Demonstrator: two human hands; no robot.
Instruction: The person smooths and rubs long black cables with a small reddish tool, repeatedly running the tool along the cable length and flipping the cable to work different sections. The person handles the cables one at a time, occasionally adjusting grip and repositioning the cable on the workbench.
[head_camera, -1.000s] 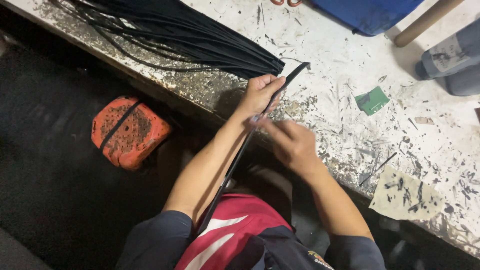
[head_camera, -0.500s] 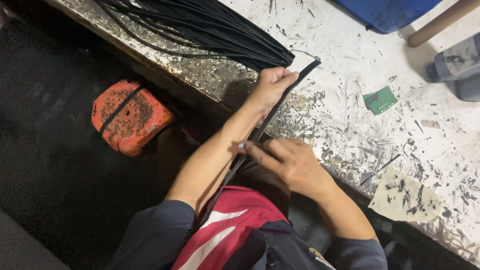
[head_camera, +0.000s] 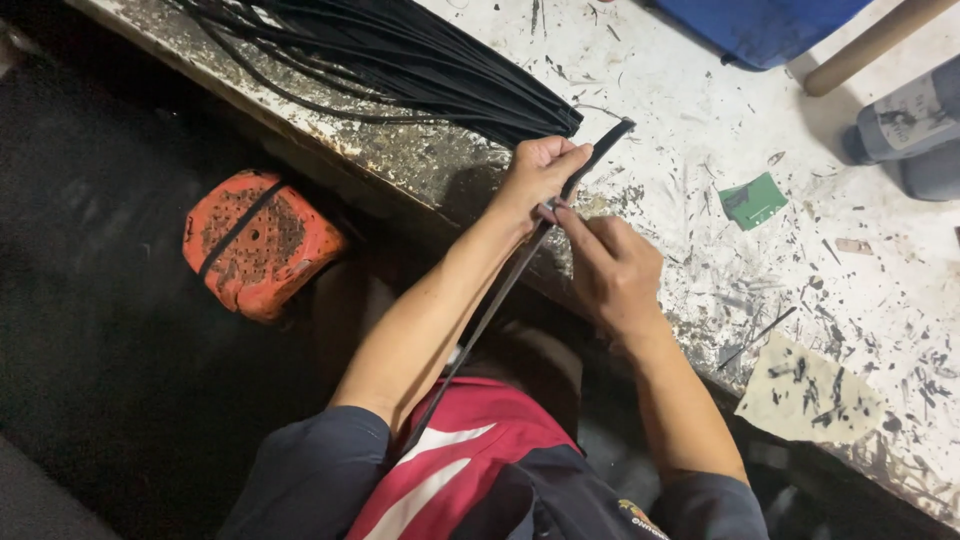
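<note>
Watching from my end, I start on the far left, where an orange stool (head_camera: 258, 243) with a worn, pitted top sits on the dark floor, well apart from my fingers. Beyond the knuckles of my left hand (head_camera: 538, 172), a bundle of black strips (head_camera: 400, 55) lies fanned across the paint-scarred bench (head_camera: 700, 130). That hand is curled tight around a single black strip (head_camera: 500, 290), whose short end pokes out past the fingers onto the bench while its long tail runs back under my forearm toward my lap. My right hand (head_camera: 615, 270) has slid up the strip since half a second ago: it was lower along it then, and now its thumb and forefinger pinch the strip just beside the left fist, nearly touching it. I judge the run along the strip is about spent and the grip needs resetting. Right of my fingers lie a small green scrap (head_camera: 752, 200), a stained paper piece (head_camera: 810, 392), a blue bin (head_camera: 760, 25), a wooden handle (head_camera: 870, 45) and a grey bottle (head_camera: 905, 120).
</note>
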